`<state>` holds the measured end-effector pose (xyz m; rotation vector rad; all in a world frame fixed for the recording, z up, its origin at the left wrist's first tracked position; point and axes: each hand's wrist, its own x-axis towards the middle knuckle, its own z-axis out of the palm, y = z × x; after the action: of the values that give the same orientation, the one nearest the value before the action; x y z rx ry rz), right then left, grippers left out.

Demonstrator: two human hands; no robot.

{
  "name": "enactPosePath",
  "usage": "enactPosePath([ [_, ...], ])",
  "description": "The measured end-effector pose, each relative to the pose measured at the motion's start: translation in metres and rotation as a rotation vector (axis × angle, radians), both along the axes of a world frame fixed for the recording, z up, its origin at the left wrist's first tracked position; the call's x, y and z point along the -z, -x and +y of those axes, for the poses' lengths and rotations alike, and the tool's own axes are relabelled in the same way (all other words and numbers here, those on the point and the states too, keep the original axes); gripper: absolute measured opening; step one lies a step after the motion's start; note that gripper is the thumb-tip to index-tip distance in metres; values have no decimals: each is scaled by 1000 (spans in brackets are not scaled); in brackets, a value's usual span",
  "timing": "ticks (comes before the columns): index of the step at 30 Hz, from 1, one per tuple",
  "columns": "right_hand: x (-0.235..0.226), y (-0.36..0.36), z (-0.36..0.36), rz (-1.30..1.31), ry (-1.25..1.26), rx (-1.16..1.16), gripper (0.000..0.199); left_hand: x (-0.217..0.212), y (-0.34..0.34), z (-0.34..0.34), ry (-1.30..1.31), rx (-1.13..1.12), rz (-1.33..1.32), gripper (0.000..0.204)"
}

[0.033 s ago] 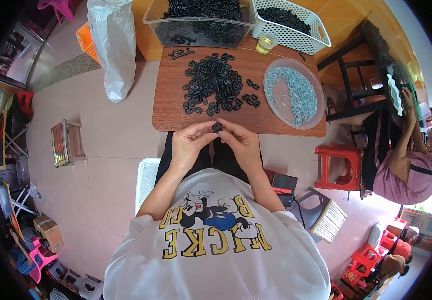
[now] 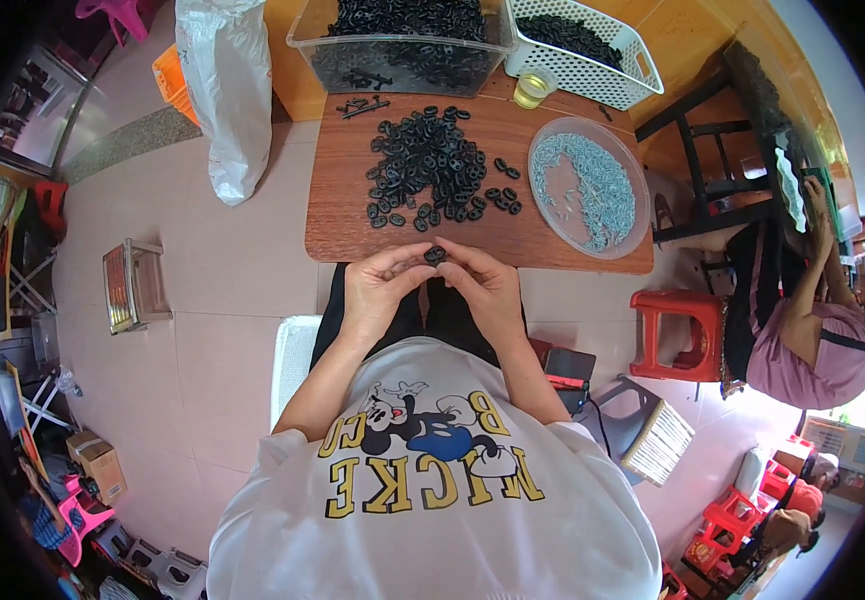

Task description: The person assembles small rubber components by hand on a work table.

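Between my left hand (image 2: 378,287) and my right hand (image 2: 490,288), a small black oval part with two holes (image 2: 436,254) is pinched by the thumbs and fingertips of both. My hands meet just off the near edge of the brown wooden table (image 2: 348,232), above my lap. Beyond them lies a heap of similar black two-holed parts (image 2: 428,165), with several strays to its right. A round clear tray (image 2: 641,205) on the right holds many small silvery screws (image 2: 608,195).
At the table's back stand a clear bin (image 2: 403,68) and a white perforated basket (image 2: 641,88), both holding black parts, and a cup of yellow liquid (image 2: 533,90). Black rod-shaped pieces (image 2: 363,106) lie at far left. Rightward are a red stool (image 2: 678,335) and another person (image 2: 813,350).
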<state>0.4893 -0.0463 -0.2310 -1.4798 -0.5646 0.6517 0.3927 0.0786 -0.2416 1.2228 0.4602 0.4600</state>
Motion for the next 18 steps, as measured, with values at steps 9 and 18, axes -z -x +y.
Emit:
enactPosePath([
  [9,-6,11,-1,-63,12,29,28,-7,9,0,-227,-2,60,25],
  [18,-2,15,-2,-101,17,83,24,-7,10,-2,-286,25,37,22],
])
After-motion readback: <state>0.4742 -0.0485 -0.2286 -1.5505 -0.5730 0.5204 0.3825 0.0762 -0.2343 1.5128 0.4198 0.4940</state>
